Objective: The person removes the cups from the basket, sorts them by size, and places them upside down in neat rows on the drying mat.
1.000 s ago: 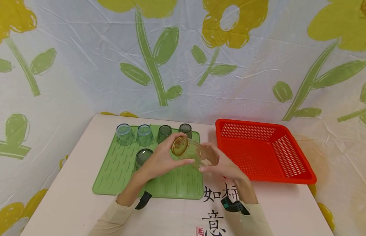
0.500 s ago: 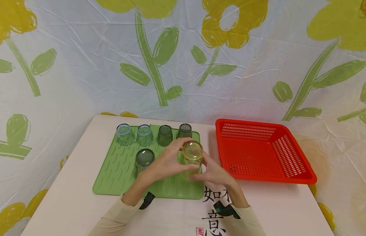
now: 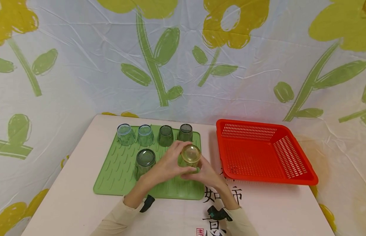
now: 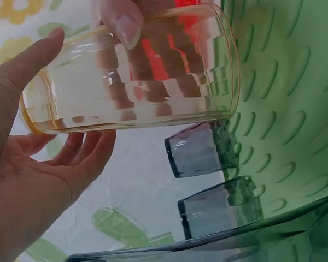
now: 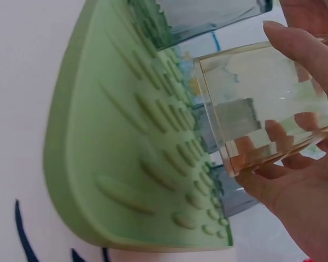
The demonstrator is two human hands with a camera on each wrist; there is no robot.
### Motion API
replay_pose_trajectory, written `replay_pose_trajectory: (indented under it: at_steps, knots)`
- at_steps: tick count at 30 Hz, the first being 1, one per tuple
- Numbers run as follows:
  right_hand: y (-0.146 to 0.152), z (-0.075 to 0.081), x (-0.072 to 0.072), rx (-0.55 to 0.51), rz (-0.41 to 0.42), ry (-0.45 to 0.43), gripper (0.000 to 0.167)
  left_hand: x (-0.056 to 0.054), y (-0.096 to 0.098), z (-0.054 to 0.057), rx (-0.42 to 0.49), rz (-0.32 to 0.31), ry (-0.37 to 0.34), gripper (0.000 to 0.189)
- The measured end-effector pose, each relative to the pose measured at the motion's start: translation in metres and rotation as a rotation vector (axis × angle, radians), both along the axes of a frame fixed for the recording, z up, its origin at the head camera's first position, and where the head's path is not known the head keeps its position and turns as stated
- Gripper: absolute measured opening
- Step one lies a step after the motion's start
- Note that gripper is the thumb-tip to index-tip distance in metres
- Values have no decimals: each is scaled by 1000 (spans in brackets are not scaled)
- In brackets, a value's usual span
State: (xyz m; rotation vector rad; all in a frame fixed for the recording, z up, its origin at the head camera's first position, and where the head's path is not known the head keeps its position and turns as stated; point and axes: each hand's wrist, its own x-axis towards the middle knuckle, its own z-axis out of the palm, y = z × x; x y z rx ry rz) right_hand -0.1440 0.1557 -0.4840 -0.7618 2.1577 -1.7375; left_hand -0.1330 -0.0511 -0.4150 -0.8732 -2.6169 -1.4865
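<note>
Both hands hold an amber drinking glass (image 3: 191,154) bottom up over the right part of the green drying mat (image 3: 118,177). My left hand (image 3: 168,164) grips it near its base, thumb on the near side. My right hand (image 3: 208,173) holds the other side, lower toward the rim. In the left wrist view the glass (image 4: 153,98) has its open rim close over the ribbed mat. The right wrist view shows the rim facing the mat (image 5: 115,164) too, with right fingers behind the clear wall.
Two bluish glasses (image 3: 146,135) and two dark grey glasses (image 3: 165,136) stand inverted along the mat's back edge. A larger grey glass (image 3: 145,160) stands inverted beside my left forearm. A red plastic basket (image 3: 259,178) sits at the right.
The amber glass has turned from lying tilted sideways to bottom up, then sunk toward the mat. My right hand has moved left with it, away from the basket.
</note>
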Motion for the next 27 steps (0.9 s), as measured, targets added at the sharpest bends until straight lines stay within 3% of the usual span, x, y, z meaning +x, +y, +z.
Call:
replay_pose_trajectory:
  at_steps: [10, 17, 27]
  knots:
    - [-4, -16, 0, 5, -40, -50, 94, -1, -1, -14, -12, 6, 7, 79]
    - [-9, -22, 0, 41, -62, -17, 96, -1, -2, -19, -16, 0, -17, 79]
    - [-11, -20, 3, 81, -67, 17, 102, -1, -5, -16, -30, -2, -57, 74]
